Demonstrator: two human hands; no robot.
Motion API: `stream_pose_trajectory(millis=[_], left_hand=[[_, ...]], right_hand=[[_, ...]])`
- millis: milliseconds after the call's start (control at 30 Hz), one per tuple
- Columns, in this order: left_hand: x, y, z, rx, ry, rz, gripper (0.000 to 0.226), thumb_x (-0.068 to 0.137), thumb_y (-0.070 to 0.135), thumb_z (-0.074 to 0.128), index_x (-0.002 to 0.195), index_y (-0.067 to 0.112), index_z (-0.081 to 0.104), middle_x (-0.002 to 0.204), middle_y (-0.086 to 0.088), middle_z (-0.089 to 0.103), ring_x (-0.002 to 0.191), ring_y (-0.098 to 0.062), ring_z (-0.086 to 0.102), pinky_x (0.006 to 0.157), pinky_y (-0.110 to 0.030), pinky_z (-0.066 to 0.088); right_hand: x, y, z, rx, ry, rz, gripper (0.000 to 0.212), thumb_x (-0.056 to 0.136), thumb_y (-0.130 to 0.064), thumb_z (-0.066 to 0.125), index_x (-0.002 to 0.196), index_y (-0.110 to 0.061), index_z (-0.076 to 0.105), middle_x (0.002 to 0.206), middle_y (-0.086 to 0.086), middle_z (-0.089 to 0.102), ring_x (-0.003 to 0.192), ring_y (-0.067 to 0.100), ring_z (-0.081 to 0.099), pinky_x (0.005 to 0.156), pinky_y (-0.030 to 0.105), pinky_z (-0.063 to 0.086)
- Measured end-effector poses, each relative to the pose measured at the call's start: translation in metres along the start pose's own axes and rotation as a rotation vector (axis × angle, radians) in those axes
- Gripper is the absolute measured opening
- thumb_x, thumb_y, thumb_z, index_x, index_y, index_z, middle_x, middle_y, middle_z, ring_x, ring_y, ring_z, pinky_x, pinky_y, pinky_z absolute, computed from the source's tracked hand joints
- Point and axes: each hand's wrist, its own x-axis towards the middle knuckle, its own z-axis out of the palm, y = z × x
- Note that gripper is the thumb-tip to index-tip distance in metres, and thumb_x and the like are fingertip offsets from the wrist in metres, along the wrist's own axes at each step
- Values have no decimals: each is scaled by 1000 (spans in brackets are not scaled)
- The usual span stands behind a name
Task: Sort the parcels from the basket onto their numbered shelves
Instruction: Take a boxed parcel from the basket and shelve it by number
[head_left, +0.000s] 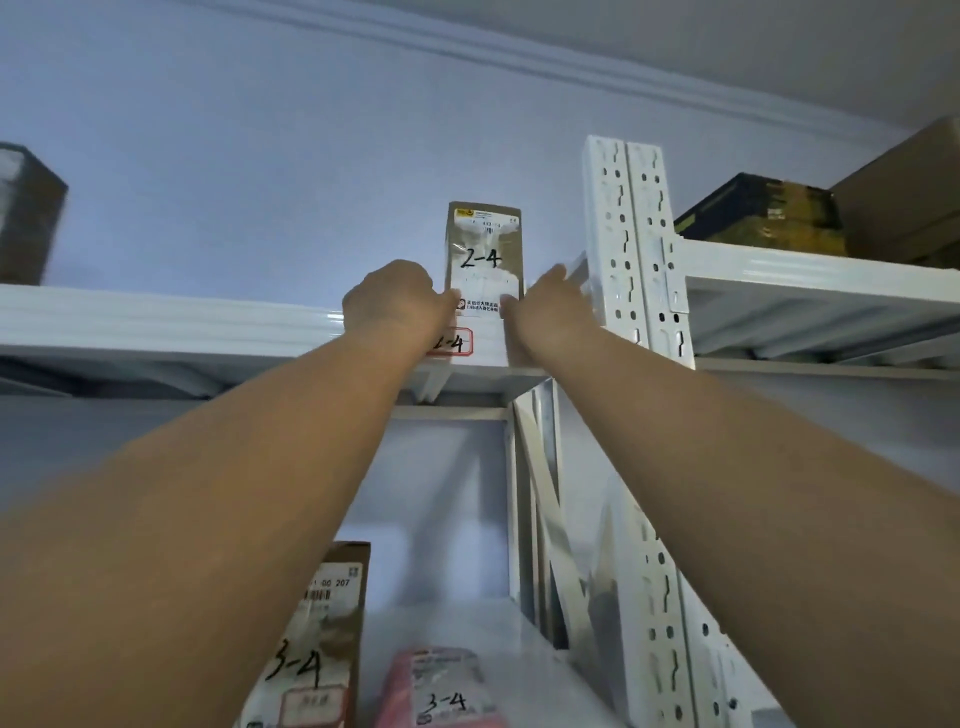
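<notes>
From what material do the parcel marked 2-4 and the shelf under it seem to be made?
The parcel marked 2-4 looks like brown cardboard, matte, with a white paper label and glossy clear tape that catches the light. The left hand and right hand grip its lower edges. The shelf seems to be metal with smooth white paint: thin folded edges, and slotted uprights beside it.
</notes>
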Motion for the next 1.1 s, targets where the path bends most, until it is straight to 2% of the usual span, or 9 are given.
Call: stream_pose_trajectory(millis=[67, 133, 200, 433, 500, 600, 800, 867, 1100], left_hand=[[-9, -9, -19, -160, 51, 47, 52, 93, 43, 50, 139, 18, 49, 145, 0, 48, 134, -22, 42, 108, -32, 32], [-24, -31, -48, -207, 146, 68, 53, 95, 36, 48, 145, 19, 42, 151, 2, 39, 141, -16, 32, 114, -27, 21], [-41, -63, -78, -186, 209, 27, 50, 96, 31, 47, 144, 21, 42, 151, 4, 39, 141, -13, 32, 113, -24, 20], [-153, -235, -205, 250, 249, -287, 42, 89, 28, 48, 131, 28, 58, 137, -2, 56, 124, -23, 52, 103, -31, 39], [-194, -281, -258, 380, 228, -373, 40, 87, 26, 50, 124, 26, 63, 130, -4, 62, 115, -26, 58, 98, -32, 45], [-266, -337, -359, 566, 203, -514, 41, 90, 26, 53, 130, 23, 60, 139, -2, 55, 126, -21, 52, 109, -30, 36], [-388, -414, -526, 852, 126, -757, 44, 93, 30, 47, 136, 27, 54, 143, 1, 50, 128, -16, 49, 107, -23, 35], [-421, -440, -561, 899, 97, -836, 43, 94, 31, 48, 136, 25, 54, 142, 0, 51, 128, -16, 49, 108, -27, 38], [-477, -531, -633, 894, 40, -1075, 35, 98, 28, 42, 128, 22, 59, 130, 1, 59, 117, -18, 56, 88, -24, 43]], right_hand=[[-11, 0, 4, -14, 115, -20, 76, 100, -44, 35, 153, -7, -6, 160, 19, 3, 148, 35, 6, 120, 42, 9], [-27, -13, 11, -8, 301, -169, 69, 101, -40, 32, 154, -10, 0, 161, 14, 0, 149, 31, -1, 121, 43, 0], [-47, -40, 22, 52, 364, -347, 61, 101, -36, 32, 154, -15, 10, 162, 9, 4, 149, 27, 0, 121, 41, -1], [-189, -195, 98, 400, 78, -827, 50, 101, -33, 35, 148, -16, 33, 160, 7, 20, 149, 26, 7, 122, 42, 6], [-236, -243, 119, 446, -45, -937, 51, 101, -35, 34, 149, -17, 33, 159, 5, 21, 149, 23, 7, 121, 42, 5], [-321, -326, 144, 491, -220, -1083, 53, 102, -38, 31, 151, -20, 27, 160, 4, 18, 149, 22, 6, 120, 41, 4], [-489, -478, 169, 767, -368, -1204, 50, 100, -36, 33, 146, -16, 38, 156, 10, 28, 147, 28, 15, 118, 45, 17], [-540, -522, 177, 831, -381, -1265, 50, 99, -37, 34, 144, -15, 41, 154, 12, 32, 146, 29, 19, 116, 47, 22], [-654, -639, 239, 931, -758, -1280, 54, 100, -46, 30, 149, -23, 33, 160, 3, 18, 150, 21, 4, 121, 43, 10]])
